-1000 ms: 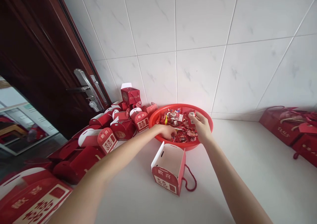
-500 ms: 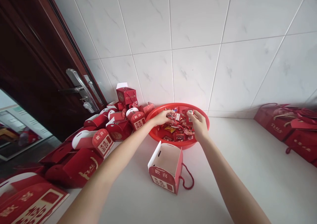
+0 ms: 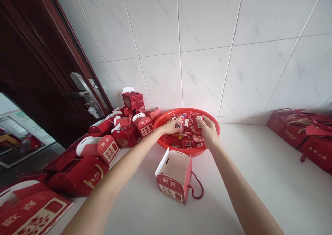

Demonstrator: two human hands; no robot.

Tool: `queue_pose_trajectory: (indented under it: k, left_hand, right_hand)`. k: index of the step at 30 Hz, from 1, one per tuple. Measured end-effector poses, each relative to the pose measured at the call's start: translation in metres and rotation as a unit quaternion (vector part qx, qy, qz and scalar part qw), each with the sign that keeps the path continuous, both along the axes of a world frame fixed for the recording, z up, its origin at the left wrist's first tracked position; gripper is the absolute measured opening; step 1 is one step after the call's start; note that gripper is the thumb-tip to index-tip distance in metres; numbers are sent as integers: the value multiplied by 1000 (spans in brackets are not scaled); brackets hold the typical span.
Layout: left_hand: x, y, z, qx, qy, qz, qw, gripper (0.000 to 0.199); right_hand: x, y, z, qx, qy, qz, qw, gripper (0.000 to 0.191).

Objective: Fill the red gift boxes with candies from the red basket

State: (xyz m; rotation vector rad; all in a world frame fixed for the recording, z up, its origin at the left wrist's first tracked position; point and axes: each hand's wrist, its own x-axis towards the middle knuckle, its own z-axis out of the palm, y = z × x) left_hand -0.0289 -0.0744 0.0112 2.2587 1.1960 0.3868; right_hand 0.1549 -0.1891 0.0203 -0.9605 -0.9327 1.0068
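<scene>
A red plastic basket (image 3: 162, 142) with many wrapped candies (image 3: 188, 143) stands against the tiled wall. Over its left part my left hand (image 3: 171, 127) is closed on a red and white wrapped candy (image 3: 178, 125). At the basket's right side my right hand (image 3: 209, 133) pinches another red and white candy (image 3: 199, 121) between thumb and fingers. In front of the basket sits an open red box (image 3: 172, 183), its white inside showing no contents, with a red cord handle (image 3: 198, 193) hanging at its right.
Many red boxes (image 3: 103, 148) are heaped along the left, one stacked higher (image 3: 133, 100). A dark door (image 3: 38, 48) with a metal handle is beyond them. Red gift bags (image 3: 295, 134) stand at the far right.
My left hand has shifted slightly, and the candy in its fingers now shows more clearly. My right hand has barely moved, still with its candy.
</scene>
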Motion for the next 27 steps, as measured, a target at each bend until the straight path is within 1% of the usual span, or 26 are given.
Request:
queue_pose_trajectory:
  k: [2, 5, 7, 9, 12, 14, 16, 19, 21, 22, 25, 27]
  left_hand:
    - [0, -1, 1, 6, 18, -5, 1000, 48]
    - [0, -3, 5, 25, 49, -8, 998, 49]
    - [1, -6, 8, 33, 78, -13, 996, 46]
    - [2, -11, 10, 29, 115, -25, 993, 33]
    - [6, -18, 12, 5, 176, -46, 983, 4]
    - [9, -21, 13, 0, 205, -49, 978, 17]
    - [13, -21, 13, 12, 220, -43, 974, 27]
    - [23, -16, 16, 47, 236, -33, 970, 36]
    - [30, -12, 17, 74, 240, -27, 968, 36]
    - [34, -11, 18, 90, 238, -24, 967, 33]
    - [42, -10, 18, 136, 213, -24, 967, 15]
    - [46, -10, 17, 146, 193, -47, 969, 26]
  right_hand:
    - [0, 0, 0, 0, -4, 2, 1000, 37]
    - [0, 0, -1, 1, -5, 5, 1000, 36]
    - [0, 0, 0, -1, -2, 5, 1000, 34]
    - [1, 0, 0, -4, -2, 4, 1000, 34]
    - [1, -1, 1, -5, -3, 2, 1000, 32]
    - [1, -1, 1, -5, -3, -1, 1000, 30]
    - [0, -1, 2, -8, -5, -2, 1000, 30]
    - [0, -2, 3, -12, -3, -3, 1000, 32]
    - [0, -2, 3, -14, -1, -4, 1000, 33]
    - [1, -2, 3, -14, 0, -5, 1000, 34]
    - [1, -2, 2, -13, 4, -10, 1000, 35]
    - [1, -2, 1, -13, 5, -21, 1000, 33]
